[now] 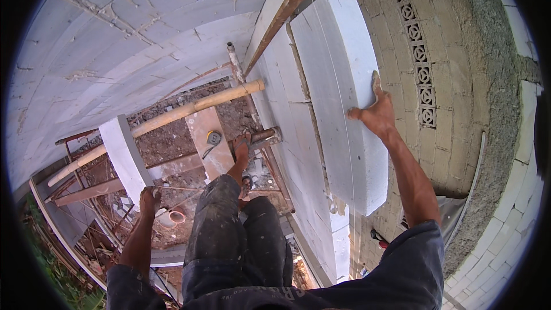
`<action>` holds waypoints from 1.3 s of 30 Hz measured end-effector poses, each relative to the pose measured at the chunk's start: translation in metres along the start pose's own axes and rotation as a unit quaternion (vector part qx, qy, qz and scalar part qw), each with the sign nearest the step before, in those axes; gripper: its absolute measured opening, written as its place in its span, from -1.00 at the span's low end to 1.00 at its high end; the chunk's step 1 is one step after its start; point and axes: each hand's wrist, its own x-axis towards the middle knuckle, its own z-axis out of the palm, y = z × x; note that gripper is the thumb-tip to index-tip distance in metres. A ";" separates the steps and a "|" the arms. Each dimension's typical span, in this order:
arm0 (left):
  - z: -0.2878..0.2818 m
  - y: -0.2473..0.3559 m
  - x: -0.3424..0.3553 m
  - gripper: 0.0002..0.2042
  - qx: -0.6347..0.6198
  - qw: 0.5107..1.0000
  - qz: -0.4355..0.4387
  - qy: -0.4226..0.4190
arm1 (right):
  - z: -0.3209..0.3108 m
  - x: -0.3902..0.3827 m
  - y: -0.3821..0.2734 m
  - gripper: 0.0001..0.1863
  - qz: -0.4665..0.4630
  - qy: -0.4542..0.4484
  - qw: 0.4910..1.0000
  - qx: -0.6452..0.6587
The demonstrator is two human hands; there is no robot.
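Observation:
My right hand [376, 113] grips the large white masonry block [338, 97] on top of the wall. Its thumb reaches across the bright top face and a finger lies along the far edge; the other fingers are hidden. Low on the left, my left hand [150, 200] holds the near end of a loose white block [123, 152], most of its fingers out of sight. That block lies across a bamboo pole [198, 109] and a beam. A thin string [328, 40] runs along the wall block. Mortar shows in the joint [303, 74] beside it.
A tape measure [213, 137] lies on the plank [205, 161] where my foot [241, 148] stands. Scaffold pipes [235, 63] and a slanting wooden pole [287, 11] rise close by. Rubble and a round bucket [177, 216] lie below. A brown wall with vent blocks [419, 51] stands right.

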 end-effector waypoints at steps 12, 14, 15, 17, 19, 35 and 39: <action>0.149 0.369 0.042 -0.37 -0.370 0.887 0.136 -0.240 | 0.003 -0.020 -0.019 0.29 -0.010 0.015 1.000 -0.025; 0.169 0.433 0.062 -0.14 -0.399 0.867 0.104 -0.279 | 0.006 -0.019 -0.028 0.29 -0.011 0.011 1.000 -0.015; 0.166 0.459 0.062 -0.10 -0.434 0.847 0.087 -0.294 | 0.008 -0.017 -0.024 0.30 -0.008 0.014 1.000 -0.015; 0.162 0.501 0.060 -0.02 -0.491 0.814 0.074 -0.302 | 0.012 -0.016 -0.019 0.30 -0.006 0.015 1.000 -0.013; 0.158 0.517 0.057 0.02 -0.505 0.805 0.065 -0.305 | 0.010 -0.019 -0.028 0.31 -0.001 0.007 1.000 0.001; 0.158 0.520 0.060 0.03 -0.484 0.796 0.069 -0.356 | 0.016 -0.020 -0.032 0.29 -0.012 0.026 0.999 -0.026; 0.164 0.520 0.068 0.00 -0.457 0.804 0.068 -0.375 | 0.012 -0.021 -0.035 0.28 -0.004 0.020 1.000 -0.022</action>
